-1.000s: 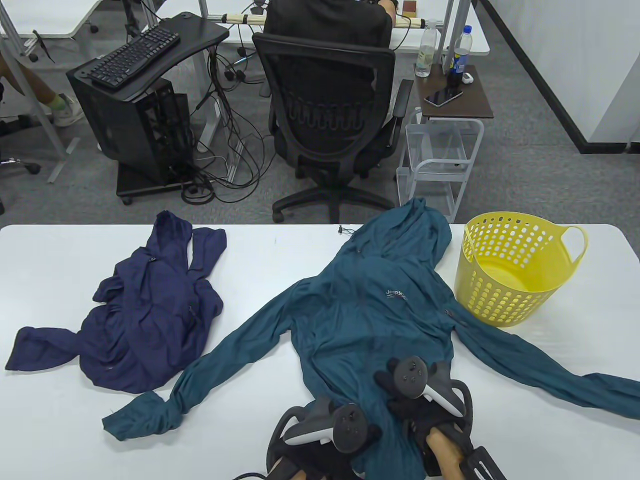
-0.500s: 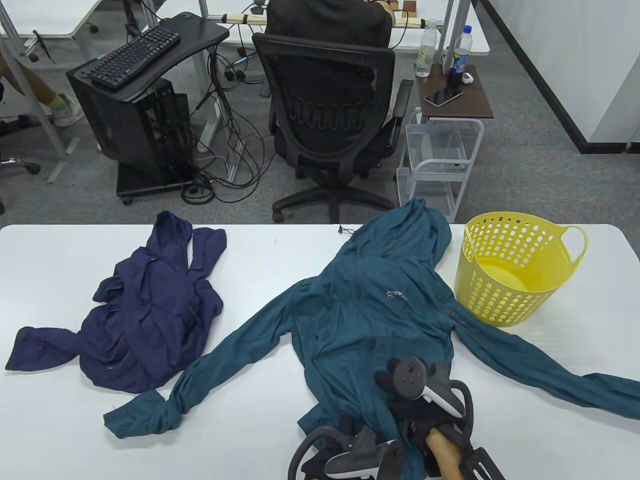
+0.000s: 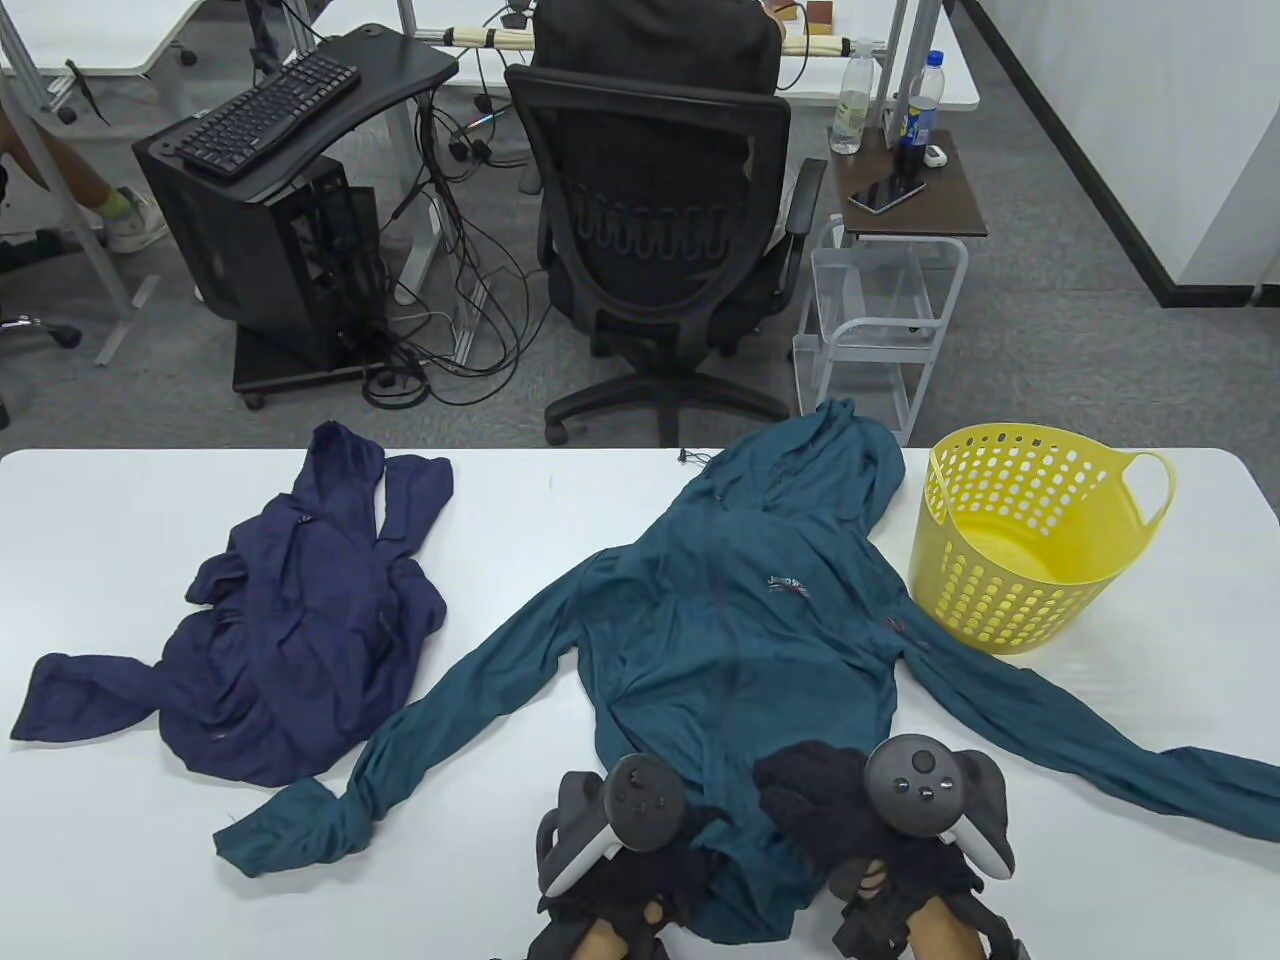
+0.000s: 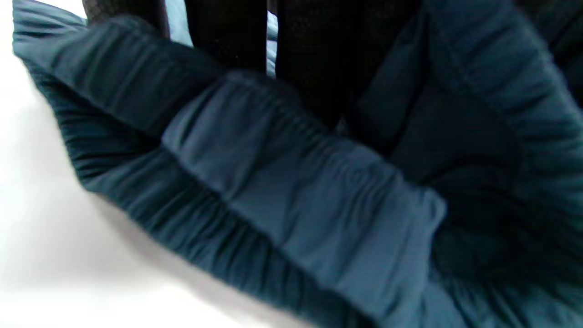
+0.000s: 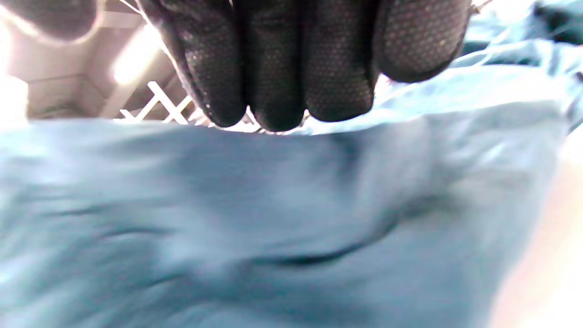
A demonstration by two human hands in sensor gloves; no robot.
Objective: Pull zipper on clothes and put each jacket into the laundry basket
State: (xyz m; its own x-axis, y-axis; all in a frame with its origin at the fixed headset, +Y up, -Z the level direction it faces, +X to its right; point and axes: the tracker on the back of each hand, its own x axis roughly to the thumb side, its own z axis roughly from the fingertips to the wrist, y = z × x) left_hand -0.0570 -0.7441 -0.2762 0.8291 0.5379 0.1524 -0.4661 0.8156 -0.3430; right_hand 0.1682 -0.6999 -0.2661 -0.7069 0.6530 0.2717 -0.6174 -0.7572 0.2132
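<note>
The teal jacket (image 3: 730, 640) lies spread front-up in the middle of the table, sleeves out to both sides. Both hands are at its bottom hem by the near edge. My left hand (image 3: 680, 850) grips the hem's left part; in the left wrist view its dark fingers (image 4: 227, 36) reach into the folded teal hem (image 4: 296, 182). My right hand (image 3: 800, 790) lies curled on the hem's right part, its fingers (image 5: 273, 68) bunched over the teal cloth (image 5: 273, 205). A navy jacket (image 3: 290, 620) lies crumpled at the left. The yellow laundry basket (image 3: 1040, 610) stands at the right.
The white table (image 3: 120, 850) ends just behind the jackets. Beyond it are a black office chair (image 3: 660, 230) with a person seated, a white wire cart (image 3: 880, 320) and a black computer stand (image 3: 270, 210). The teal right sleeve (image 3: 1100, 750) runs below the basket.
My left hand came up from the bottom edge to the hem's left part, tracker now upward. My right hand shifted right. The teal jacket's body got drawn flatter and wider.
</note>
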